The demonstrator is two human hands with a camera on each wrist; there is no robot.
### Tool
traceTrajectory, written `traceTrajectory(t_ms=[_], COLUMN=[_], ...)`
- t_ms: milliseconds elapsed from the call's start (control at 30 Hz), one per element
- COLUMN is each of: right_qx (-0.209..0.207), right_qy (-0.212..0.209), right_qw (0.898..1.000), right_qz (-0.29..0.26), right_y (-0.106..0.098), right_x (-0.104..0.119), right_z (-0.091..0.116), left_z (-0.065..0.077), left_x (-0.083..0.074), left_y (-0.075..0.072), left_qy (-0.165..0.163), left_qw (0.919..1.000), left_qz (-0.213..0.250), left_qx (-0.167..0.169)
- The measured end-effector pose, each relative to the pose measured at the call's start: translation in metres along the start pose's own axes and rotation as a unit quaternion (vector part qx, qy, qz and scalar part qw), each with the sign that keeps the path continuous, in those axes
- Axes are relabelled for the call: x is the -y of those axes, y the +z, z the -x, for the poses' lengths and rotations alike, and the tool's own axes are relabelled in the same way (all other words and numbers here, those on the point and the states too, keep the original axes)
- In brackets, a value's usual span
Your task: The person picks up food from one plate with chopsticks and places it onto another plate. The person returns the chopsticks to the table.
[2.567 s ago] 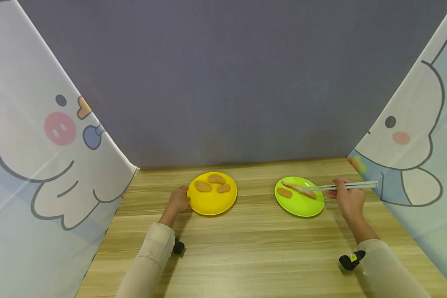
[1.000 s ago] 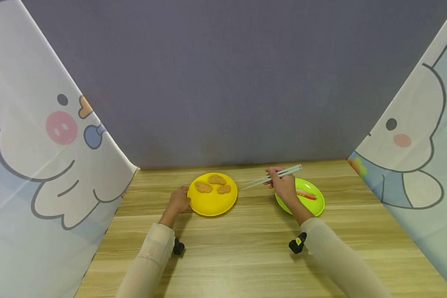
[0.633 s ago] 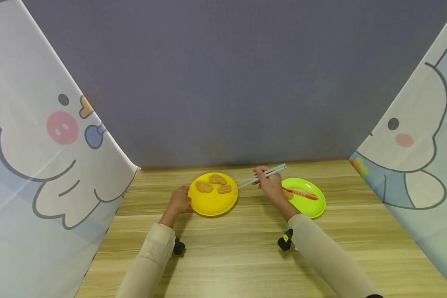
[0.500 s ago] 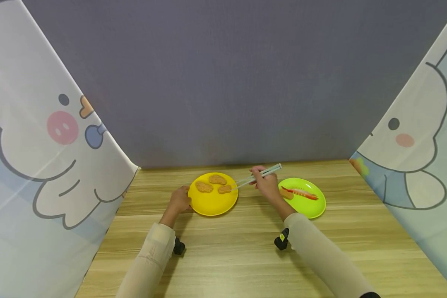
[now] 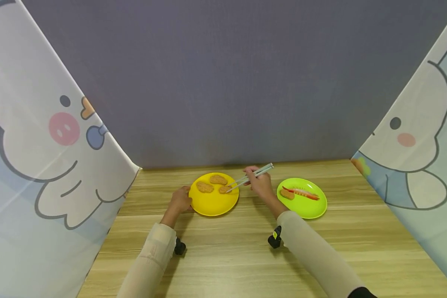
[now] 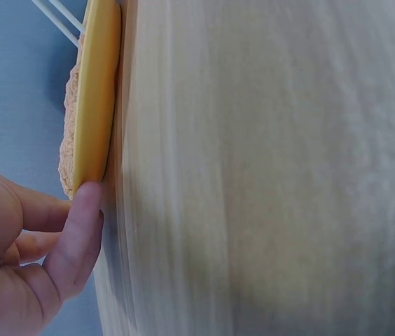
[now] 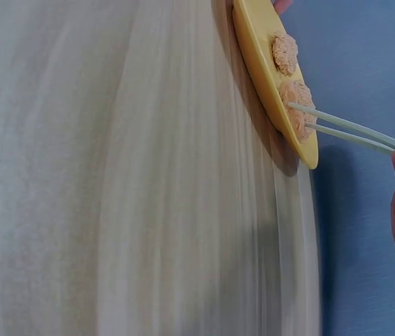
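Note:
In the head view my left hand (image 5: pixel 180 199) pinches the left rim of a yellow plate (image 5: pixel 212 207), thumb and fingers at its edge in the left wrist view. On that plate lie three brown breaded nuggets, one at the left (image 5: pixel 205 187), one at the back (image 5: pixel 218 179) and a smaller nugget (image 5: pixel 224 190) at the right. My right hand (image 5: pixel 260 185) holds a pair of pale chopsticks (image 5: pixel 263 169). Their slightly parted tips reach over the plate's right rim to either side of the small nugget; the right wrist view (image 7: pixel 302 115) has the tips overlapping a nugget.
To the right of my right hand stands a green plate (image 5: pixel 309 211) bearing a red-and-white shrimp (image 5: pixel 302 193) and a brown nugget (image 5: pixel 287 193). A grey panel (image 5: pixel 242 103) rises behind the wooden table (image 5: pixel 227 256), with cartoon-printed sheets on both sides.
My right hand has swung left from the green plate to the yellow one, carrying the chopsticks, whose tips came down at the small nugget. My left hand and the yellow plate have stayed put.

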State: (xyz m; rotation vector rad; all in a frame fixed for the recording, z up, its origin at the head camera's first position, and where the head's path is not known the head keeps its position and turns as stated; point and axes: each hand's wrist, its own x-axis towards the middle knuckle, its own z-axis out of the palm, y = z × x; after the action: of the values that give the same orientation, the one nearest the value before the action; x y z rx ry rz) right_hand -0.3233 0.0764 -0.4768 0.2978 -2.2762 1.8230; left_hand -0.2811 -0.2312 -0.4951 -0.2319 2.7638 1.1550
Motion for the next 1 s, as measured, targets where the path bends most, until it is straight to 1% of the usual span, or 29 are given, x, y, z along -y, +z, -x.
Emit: traceTrajectory(t_ms=[100,300,400,533,700,900,1000], right_qx=[0.019,0.071,0.082,0.065,0.035,-0.001,-0.016], right_qy=[0.003,0.016,0.006,-0.01,-0.01,0.002,-0.001], right_qw=[1.0,0.997,0.997,0.998,0.998,1.0,1.0], right_qz=[0.0,0.004,0.013,0.024,0.041,0.026,0.019], right_y=[0.0,0.001,0.003,0.006,0.01,0.014,0.017], right_x=[0.002,0.013,0.012,0.006,0.003,0.0,-0.002], right_z=[-0.001,-0.003,-0.003,-0.003,-0.004,-0.001,0.002], left_z=[0.0,0.001,0.001,0.001,0.0,-0.001,0.0], left_x=[0.0,0.0,-0.001,0.0,0.001,0.001,0.001], left_y=[0.0,0.001,0.001,0.002,0.001,0.001,0.001], left_qy=[0.002,0.007,0.01,0.011,0.007,0.005,0.008], left_qw=[1.0,1.0,1.0,0.9999,1.0,1.0,1.0], left_qz=[0.0,-0.002,-0.001,-0.003,-0.005,-0.002,-0.005], left_qx=[-0.001,-0.001,-0.001,0.001,0.003,0.002,0.002])
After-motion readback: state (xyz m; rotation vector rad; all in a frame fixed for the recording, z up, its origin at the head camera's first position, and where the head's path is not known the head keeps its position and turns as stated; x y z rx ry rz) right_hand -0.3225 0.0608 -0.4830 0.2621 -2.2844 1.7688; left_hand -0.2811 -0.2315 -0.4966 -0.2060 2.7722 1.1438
